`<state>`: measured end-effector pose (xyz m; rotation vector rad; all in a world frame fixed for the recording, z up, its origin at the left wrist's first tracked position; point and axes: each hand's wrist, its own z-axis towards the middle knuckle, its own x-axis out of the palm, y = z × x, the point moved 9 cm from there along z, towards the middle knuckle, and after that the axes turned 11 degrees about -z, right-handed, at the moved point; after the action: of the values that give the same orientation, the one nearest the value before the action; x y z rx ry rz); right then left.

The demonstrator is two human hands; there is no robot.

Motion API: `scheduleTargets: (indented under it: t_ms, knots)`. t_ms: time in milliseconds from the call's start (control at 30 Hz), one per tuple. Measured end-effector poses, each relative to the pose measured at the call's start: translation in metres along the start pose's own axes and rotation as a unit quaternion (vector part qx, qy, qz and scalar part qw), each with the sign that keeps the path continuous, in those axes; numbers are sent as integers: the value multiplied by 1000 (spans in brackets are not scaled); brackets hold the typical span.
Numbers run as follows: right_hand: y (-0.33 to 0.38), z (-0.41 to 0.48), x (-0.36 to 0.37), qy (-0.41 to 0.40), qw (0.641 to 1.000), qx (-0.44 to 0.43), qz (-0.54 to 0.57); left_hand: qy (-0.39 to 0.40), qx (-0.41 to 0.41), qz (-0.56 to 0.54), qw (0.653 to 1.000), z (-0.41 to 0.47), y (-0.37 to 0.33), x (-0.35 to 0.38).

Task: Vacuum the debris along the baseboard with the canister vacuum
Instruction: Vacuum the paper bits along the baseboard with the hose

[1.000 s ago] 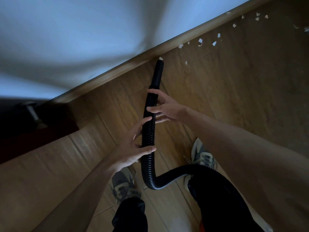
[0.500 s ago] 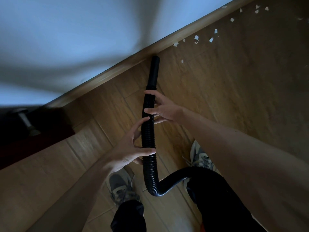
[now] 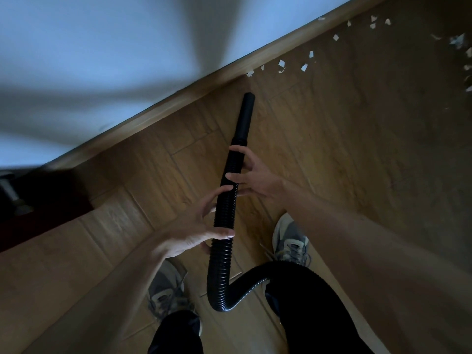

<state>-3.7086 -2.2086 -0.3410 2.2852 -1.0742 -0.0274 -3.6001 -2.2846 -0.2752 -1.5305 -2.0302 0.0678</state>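
Right hand [image 3: 255, 178] is gripping the hose [image 3: 224, 208] up high, thumb and forefinger curling over the ribbed black plastic right below where it's turning into the smooth straight nozzle [image 3: 245, 118]. Left hand [image 3: 194, 231] is gripping lower down, thumb lying flat across the front of the ribs and fingers curling against the left side, so that's two hands on one hose.

Below that the hose is bending into a tight U and then passing behind the right leg, so the rest of it is getting cut off. The nozzle's round tip is pointing at the baseboard [image 3: 178, 99], sitting near it but apart. Can't tell if it's actually touching the floor [image 3: 357, 149].

Debris [image 3: 281, 63] is lying further right along the baseboard, well apart from the tip. It's little white torn scraps, roughly a dozen, with the ones at the right edge blurring together.

The floor is showing wood-grain planks, and the baseboard is running as a matching brown strip under a plain pale wall [image 3: 102, 47] crossed by soft shadows. Two grey laced sneakers [image 3: 290, 241] are poking out under black trousers [image 3: 306, 302]. Something dark [image 3: 38, 200] is sitting far left, too murky to make out.
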Motion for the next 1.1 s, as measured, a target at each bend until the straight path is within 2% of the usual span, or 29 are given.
scheduleTargets:
  t_ms: [267, 733, 1100]
  knots:
    - [-3, 3, -8, -17, 1000, -18, -1, -5, -17, 25, 1000, 10, 2, 0]
    - [34, 20, -17, -17, 998, -32, -54, -24, 53, -20, 998, 23, -18, -1]
    - [44, 22, -33, -13, 997, -20, -71, -23, 50, -21, 998, 37, -29, 5]
